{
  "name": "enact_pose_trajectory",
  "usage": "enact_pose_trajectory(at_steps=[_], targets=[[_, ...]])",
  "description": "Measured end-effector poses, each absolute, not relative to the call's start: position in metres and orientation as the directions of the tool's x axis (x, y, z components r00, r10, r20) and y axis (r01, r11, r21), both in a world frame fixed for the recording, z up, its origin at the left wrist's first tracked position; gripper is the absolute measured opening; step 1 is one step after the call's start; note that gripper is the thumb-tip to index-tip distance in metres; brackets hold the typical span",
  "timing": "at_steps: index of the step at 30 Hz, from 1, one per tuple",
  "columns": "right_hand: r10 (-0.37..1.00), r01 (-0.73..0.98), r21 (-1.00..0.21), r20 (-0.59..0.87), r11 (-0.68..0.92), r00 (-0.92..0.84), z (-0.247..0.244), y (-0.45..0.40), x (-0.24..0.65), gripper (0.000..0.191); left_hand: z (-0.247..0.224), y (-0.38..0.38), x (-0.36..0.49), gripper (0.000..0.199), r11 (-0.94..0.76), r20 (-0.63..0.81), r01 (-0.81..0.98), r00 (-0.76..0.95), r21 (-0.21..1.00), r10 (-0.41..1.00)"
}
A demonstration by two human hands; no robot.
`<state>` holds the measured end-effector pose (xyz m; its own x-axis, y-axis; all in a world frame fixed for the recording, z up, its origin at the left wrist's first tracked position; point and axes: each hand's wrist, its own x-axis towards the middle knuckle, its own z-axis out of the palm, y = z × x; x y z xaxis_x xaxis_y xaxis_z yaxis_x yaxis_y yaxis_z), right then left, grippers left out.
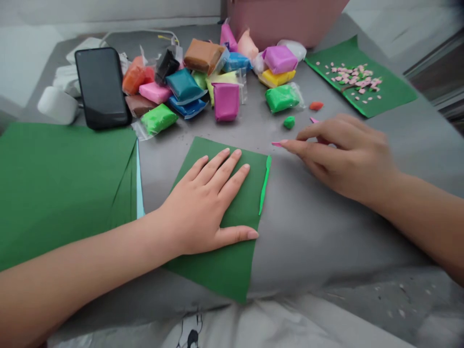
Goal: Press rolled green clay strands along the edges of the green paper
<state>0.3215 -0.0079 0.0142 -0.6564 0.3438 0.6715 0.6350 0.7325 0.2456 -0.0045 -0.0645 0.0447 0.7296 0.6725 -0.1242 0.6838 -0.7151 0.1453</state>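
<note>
My left hand [208, 208] lies flat with fingers spread on a dark green sheet of paper [232, 275]. A thin strip of bright green clay [266, 183] runs along the sheet's upper right edge. To the right of it, my right hand [344, 154] is raised over the table, its fingers pinched on a slim pink clay tool [277, 144]. Only the tool's pink tip shows clearly; most of it is hidden by the fingers. A small green clay lump [289, 122] and an orange clay piece [316, 105] sit beyond the right hand.
Several wrapped clay packs [226, 101] are heaped at the back, beside a black phone [101, 87]. A green sheet with a pink-blossomed clay tree [393, 94] lies at the back right. More green paper [61, 183] lies at left. A pink container [282, 21] stands behind.
</note>
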Motion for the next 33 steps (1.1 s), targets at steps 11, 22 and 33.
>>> enact_pose_trajectory(at_steps=[11,22,33], targets=[[0.389,0.586,0.101,0.656,0.804,-0.646,0.016,-0.012,0.315,0.025,0.046,-0.07,-0.002,0.118,-0.699,-0.145,0.697,0.717,0.161,0.681],[0.362,0.581,0.203,0.611,0.788,-0.704,0.019,-0.013,0.314,0.026,0.045,-0.072,-0.005,0.114,-0.699,-0.104,0.694,0.719,0.173,0.687],[0.484,0.527,-0.121,0.604,0.841,-0.633,0.022,-0.017,0.315,0.029,0.045,-0.077,-0.003,0.114,-0.673,-0.111,0.723,0.69,0.158,0.715]])
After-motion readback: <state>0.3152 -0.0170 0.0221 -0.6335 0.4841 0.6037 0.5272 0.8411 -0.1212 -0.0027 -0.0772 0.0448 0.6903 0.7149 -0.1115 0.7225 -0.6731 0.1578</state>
